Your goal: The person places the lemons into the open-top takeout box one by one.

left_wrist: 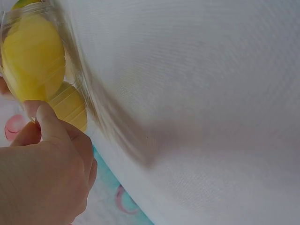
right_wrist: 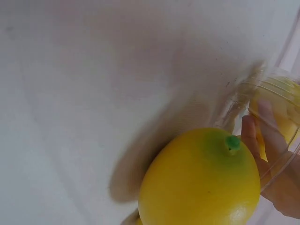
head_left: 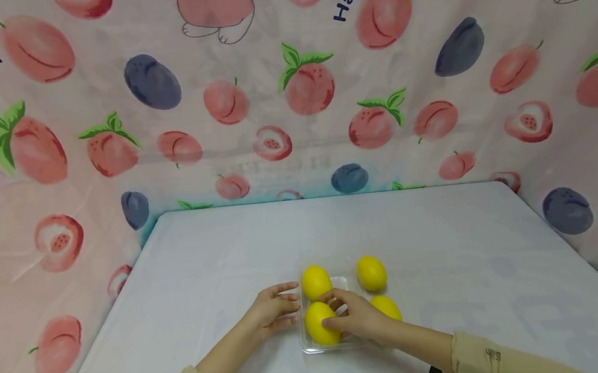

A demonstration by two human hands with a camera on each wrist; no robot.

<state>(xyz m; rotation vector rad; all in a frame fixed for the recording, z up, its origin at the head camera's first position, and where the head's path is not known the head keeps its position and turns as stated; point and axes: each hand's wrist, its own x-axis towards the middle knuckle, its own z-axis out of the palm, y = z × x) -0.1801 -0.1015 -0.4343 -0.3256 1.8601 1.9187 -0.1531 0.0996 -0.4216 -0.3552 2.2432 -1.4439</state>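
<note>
A clear plastic box (head_left: pixel 316 349) stands near the front middle of the table with two yellow lemons in its left side. My right hand (head_left: pixel 357 315) reaches over its right side and grips the nearer lemon (head_left: pixel 318 324), thumb and fingers on it. Behind that one sits the farther lemon (head_left: pixel 316 282), close to my right fingertips. At the box's left edge is my left hand (head_left: pixel 271 312); in the left wrist view, the thumb and fingers of the left hand (left_wrist: pixel 56 159) pinch the rim.
Right of the box, a lemon (head_left: pixel 371 273) lies on the white table (head_left: pixel 218 249). Another lemon (head_left: pixel 386 307), green-tipped in the right wrist view, is partly hidden by my right wrist. A fruit-printed cloth (head_left: pixel 250 137) hangs behind the table and along its sides.
</note>
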